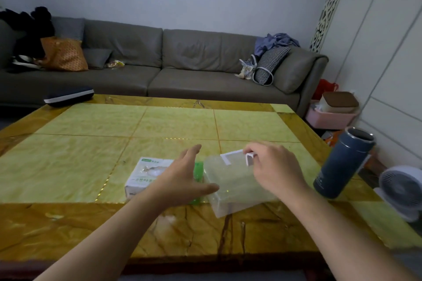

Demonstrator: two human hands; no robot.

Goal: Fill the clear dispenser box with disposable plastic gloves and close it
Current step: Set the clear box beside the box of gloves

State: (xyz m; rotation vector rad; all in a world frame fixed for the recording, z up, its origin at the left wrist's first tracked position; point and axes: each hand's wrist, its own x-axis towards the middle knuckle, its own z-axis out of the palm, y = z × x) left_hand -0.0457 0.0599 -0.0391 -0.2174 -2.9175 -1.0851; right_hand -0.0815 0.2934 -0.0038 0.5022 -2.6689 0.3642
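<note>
Two bare hands work over a big table (68, 166) of yellow-green stone tiles framed in veined amber, with a long grey sofa (182, 70) running behind it. On the sofa sit an orange patterned bag (62, 55), a houndstooth cushion (271, 64) and a heap of blue-grey cloth (274, 42). Off the table's right edge stand a pink bin (328, 118) with a brown-lidded box sitting in it and a small white fan (402, 189) on the floor. A dark blue flask (342, 162) stands open-topped near the table's right edge; pale marks run down its side, too small to read. At the far left corner lies a flat dark case (68, 97) with a white band. The clear dispenser box (233, 187) lies on the near middle of the table, its frosted see-through walls showing the tile beneath, and a white rectangular frame sits at its top; I cannot tell what is in it. Just to its left lies a white carton of gloves (146, 173), with a green label and a line of printing I cannot make out, its torn top showing crumpled clear plastic. A green strip shows between the carton and the box. The right hand (274, 169) pinches the white frame with curled fingers. The left hand (185, 178) hangs flat and spread above the gap, holding nothing, thumb beside the box's left wall.
</note>
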